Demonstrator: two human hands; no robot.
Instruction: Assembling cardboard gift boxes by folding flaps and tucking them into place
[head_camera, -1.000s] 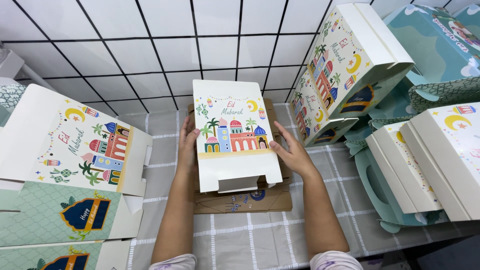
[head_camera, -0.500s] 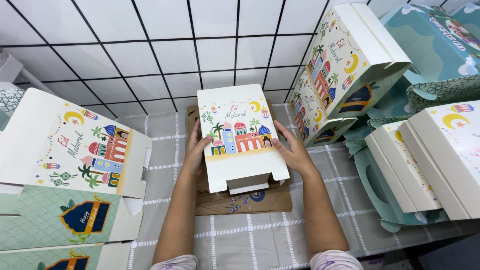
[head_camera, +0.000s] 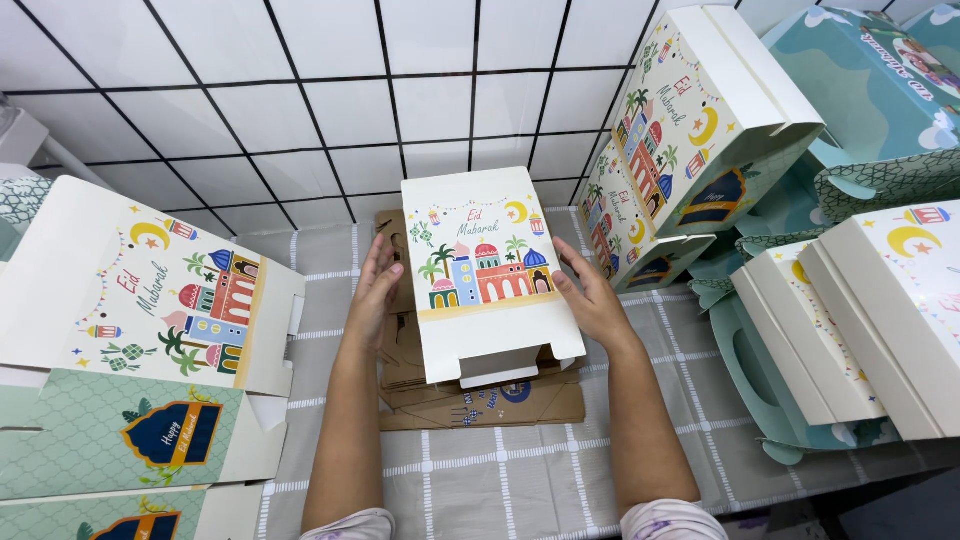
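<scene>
Grip, L: left hand (head_camera: 375, 285) is pressing flat w/ fingers spread against the left side wall of the white cardboard gift box w/ a painted mosque-and-palm scene (head_camera: 487, 275); palm open, not curled round anything.
Grip, R: right hand (head_camera: 592, 300) is doing the same on the right side wall, fingers extended & touching the card. Box is being squeezed btwn the two palms.
Box position: sitting centre of the view, close to the wall, top panel facing up; its near edge w/ a tuck flap is overhanging a stack of flat brown cardboard blanks (head_camera: 480, 400).
Blanks: lying on the grey checked tablecloth (head_camera: 500, 480), left edge poking out beside the left wrist, near edge showing past the box flap.
Back edge: white tiled wall w/ dark grout (head_camera: 300, 100) is rising just behind the box; little room that way.
Left side: a pile of flat-folded white & pale green printed boxes (head_camera: 140, 340) is lying near the left forearm, w/ a strip of bare cloth btwn them.
Right side: folded-up white printed boxes (head_camera: 690, 130) are leaning just beside the right hand; more white boxes w/ teal handles (head_camera: 850, 320) are crowding the right edge.
Open room: bare cloth is showing mostly toward the person, btwn & around the forearms.
</scene>
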